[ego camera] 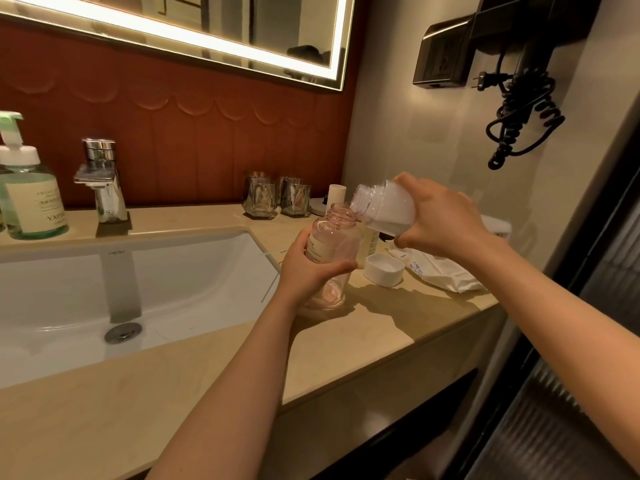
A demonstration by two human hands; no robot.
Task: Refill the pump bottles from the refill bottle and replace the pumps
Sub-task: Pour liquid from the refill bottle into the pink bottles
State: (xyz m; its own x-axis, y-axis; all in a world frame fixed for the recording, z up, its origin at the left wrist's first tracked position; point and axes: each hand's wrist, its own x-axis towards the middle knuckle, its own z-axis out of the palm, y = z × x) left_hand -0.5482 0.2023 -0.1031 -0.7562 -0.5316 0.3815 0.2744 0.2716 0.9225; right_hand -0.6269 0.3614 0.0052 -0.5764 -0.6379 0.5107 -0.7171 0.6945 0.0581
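Left hand (304, 268) gripping pump bottle (332, 244), steadying it on counter (381, 327); right hand (440, 220) clasping refill bottle (384, 206), tipping its mouth over open neck for pouring.

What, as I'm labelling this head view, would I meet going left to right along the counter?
Green pump bottle → faucet → glass tumblers → clear bottle, open, gripped by the left hand → refill bottle, tilted, held by the right hand → wipes pack.
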